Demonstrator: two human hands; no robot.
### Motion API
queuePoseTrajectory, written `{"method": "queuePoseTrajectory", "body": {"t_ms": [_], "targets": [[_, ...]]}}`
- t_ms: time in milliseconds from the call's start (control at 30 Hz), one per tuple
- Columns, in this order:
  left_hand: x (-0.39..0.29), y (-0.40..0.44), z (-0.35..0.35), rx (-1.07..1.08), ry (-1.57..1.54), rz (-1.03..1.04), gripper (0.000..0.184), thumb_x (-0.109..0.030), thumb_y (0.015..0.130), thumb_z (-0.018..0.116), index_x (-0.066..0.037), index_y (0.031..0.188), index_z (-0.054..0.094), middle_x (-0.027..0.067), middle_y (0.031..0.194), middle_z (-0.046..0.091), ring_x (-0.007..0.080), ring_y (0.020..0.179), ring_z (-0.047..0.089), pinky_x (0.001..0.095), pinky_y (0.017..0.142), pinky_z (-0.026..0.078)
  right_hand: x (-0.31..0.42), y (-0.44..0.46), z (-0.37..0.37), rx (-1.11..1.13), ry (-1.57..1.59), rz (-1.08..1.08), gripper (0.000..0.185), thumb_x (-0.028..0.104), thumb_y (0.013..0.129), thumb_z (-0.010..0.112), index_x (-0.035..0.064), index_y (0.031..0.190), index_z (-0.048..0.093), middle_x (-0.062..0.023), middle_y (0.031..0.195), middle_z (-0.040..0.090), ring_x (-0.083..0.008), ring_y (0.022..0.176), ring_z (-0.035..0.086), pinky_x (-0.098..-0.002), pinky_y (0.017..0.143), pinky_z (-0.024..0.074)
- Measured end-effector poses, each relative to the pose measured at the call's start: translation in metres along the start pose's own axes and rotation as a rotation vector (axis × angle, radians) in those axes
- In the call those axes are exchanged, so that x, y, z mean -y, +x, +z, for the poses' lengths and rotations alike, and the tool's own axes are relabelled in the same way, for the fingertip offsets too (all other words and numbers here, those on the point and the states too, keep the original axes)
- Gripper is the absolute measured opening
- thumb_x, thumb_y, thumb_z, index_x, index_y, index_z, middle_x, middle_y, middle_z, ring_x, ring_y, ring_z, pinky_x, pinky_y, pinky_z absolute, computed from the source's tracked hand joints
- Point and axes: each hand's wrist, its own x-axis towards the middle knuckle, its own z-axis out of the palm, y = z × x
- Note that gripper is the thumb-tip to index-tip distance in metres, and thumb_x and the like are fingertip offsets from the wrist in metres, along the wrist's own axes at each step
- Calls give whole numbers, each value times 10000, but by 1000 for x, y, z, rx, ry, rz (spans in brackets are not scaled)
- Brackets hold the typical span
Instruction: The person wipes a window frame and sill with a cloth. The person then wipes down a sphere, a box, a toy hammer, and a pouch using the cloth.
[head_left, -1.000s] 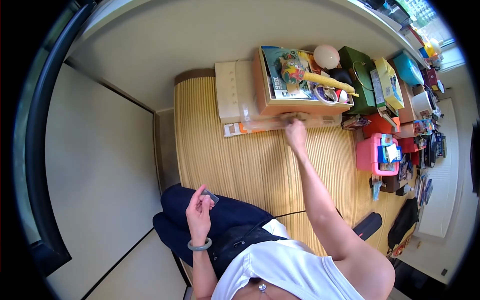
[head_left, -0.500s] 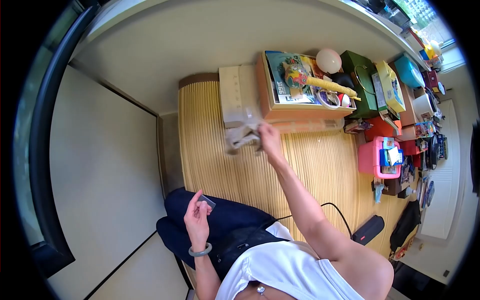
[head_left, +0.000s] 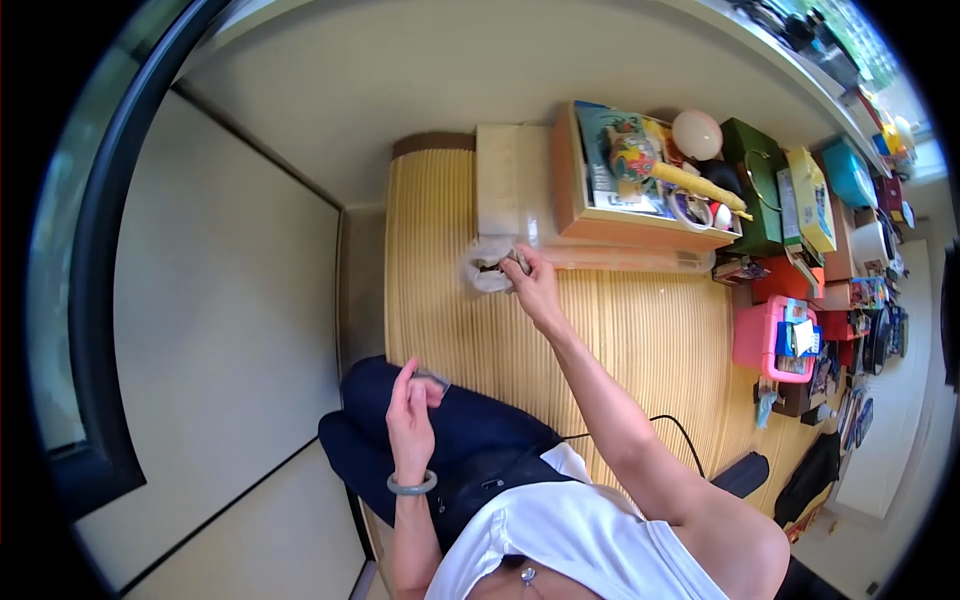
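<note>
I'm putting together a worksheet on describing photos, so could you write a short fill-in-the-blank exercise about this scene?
1. The crumpled, greyish cloth is held by the ____ hand.
2. A bangle circles the ____ wrist.
3. The bin at the right side of the mat is coloured ____.
4. The box beside the pale ball is dark ____.

Missing words: right; left; pink; green

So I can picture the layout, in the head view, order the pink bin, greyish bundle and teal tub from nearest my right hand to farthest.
1. Greyish bundle, held in the right hand.
2. Pink bin, right of the hand.
3. Teal tub, farther right and higher in view.
</note>
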Motion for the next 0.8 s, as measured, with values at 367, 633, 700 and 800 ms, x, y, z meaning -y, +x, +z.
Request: {"method": "queuePoseTrajectory", "body": {"t_ms": [367,633,700,800], "targets": [[-34,-18,21,-306,140,246,285,94,838,518,90,1123,528,160,866,680,177,831,675,289,697,518,63,-141,80,453,-105,-359,390,-85,733,603,20,1105,553,-170,1157,544,-308,1072,565,-322,942,429],[-53,-33,28,-245,-226,155,167,-37,967,519,82,1077,560,165,954,692,158,815,674,278,740,575,67,-136,94,139,443,199,289,52,938,498,26,1226,497,-62,1100,613,-181,986,613,-282,848,495],[-63,-32,21,-260,-284,155,167,-41,967,523,85,1073,554,170,953,691,162,823,676,274,751,571,63,-135,82,128,717,391,347,154,966,509,49,1293,461,-71,1182,590,-205,1055,606,-329,891,508],[-72,-35,12,-286,-341,131,171,-45,966,527,88,1074,541,164,941,690,161,832,674,265,764,563,80,-157,77,58,685,232,400,127,947,533,47,1321,418,-76,1211,568,-207,1096,580,-344,925,484]]}}
